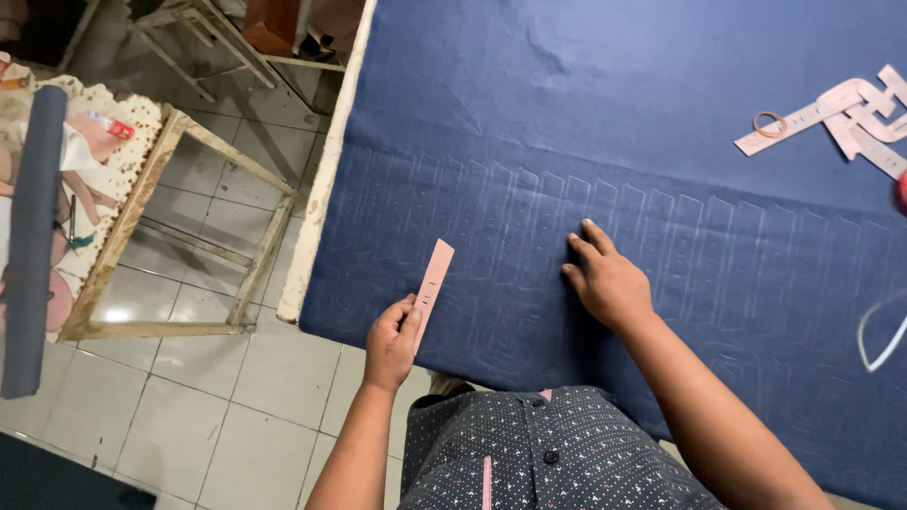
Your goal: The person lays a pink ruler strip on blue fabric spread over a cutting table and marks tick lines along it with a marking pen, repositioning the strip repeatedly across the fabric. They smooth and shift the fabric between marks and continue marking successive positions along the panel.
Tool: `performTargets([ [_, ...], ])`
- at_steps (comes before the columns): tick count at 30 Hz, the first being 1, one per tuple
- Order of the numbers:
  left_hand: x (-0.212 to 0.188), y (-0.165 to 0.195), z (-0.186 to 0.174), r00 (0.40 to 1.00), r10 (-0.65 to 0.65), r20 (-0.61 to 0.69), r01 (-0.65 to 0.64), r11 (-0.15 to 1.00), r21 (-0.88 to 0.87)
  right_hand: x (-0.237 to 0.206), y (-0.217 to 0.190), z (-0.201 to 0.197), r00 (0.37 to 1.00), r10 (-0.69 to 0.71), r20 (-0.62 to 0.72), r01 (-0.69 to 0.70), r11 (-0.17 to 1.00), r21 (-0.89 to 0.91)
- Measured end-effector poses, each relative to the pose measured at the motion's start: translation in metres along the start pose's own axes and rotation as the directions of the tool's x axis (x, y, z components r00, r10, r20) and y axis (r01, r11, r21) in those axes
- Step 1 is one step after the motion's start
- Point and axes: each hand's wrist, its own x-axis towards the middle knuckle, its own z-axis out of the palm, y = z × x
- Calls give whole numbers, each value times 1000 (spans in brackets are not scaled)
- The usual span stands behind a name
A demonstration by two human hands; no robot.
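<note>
Navy cloth [661,85] covers tabletop, chalk outlines in rows | left hand [392,342] grip pinching pink strip [433,280] near cloth edge | right hand [607,280] spread flat on cloth.

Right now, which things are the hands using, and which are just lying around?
In use:
left hand holding the narrow pink card template strip
right hand pressing the dark blue chalk-marked fabric

Lying about:
pile of pink card templates
tan rubber band
rolled grey cloth
wooden stool frame
</note>
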Motion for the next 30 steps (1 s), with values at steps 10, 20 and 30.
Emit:
performTargets([
  [10, 38, -39, -52, 880, -308, 361, 448, 789, -420, 38, -60, 28, 997, 75, 25, -75, 997, -10],
  [20, 53, -62, -81, 893, -308, 328, 440, 755, -486, 45, -115, 47, 994, 108, -16, -109, 992, -61],
  [30, 64, -76, -100, 875, -260, 408, 449, 750, -486, 76, -173, 63, 993, 60, 104, -55, 997, -54],
])
